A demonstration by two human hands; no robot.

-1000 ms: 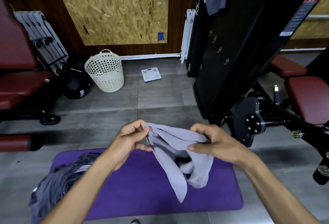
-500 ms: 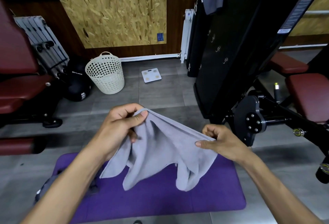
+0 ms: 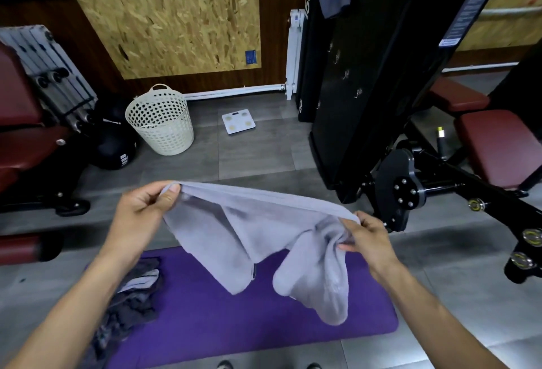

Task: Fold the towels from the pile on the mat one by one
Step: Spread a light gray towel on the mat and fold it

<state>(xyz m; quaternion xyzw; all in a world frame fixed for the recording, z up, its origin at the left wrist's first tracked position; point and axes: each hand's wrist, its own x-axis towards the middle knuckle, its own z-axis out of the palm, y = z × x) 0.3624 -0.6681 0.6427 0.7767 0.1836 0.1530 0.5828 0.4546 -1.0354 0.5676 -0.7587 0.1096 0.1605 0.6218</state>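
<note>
Across the middle of the frame, a pale lilac-grey terry towel (image 3: pixel 249 239) hangs stretched between two bare hands, its upper hem drawn into a shallow arc from centre left to centre right. At centre left the left hand (image 3: pixel 143 216) pinches one end of that hem, thumb pressed against curled fingers with the cloth caught between them. At centre right the right hand (image 3: pixel 368 239) grips the other end, its fingers curled into a bunched, twisted gather of fabric. Below the hem the towel falls in two loose lobes, the right one longer and more crumpled, both dangling above a purple foam exercise mat (image 3: pixel 228 321) that lies on the grey tiled floor (image 3: pixel 258 157) along the lower part of the frame. On the mat's left end, partly hidden by the left forearm, sits a rumpled pile of dark and light grey towels (image 3: pixel 132 298). In the upper left-centre stands a cream perforated plastic laundry basket (image 3: pixel 161 122), touching nothing else, with a black medicine ball (image 3: pixel 113 145) just to its left. A white bathroom scale (image 3: pixel 238 121) rests on the floor in the upper centre, and a black weight machine with maroon pads (image 3: pixel 381 89) fills the right side.
</note>
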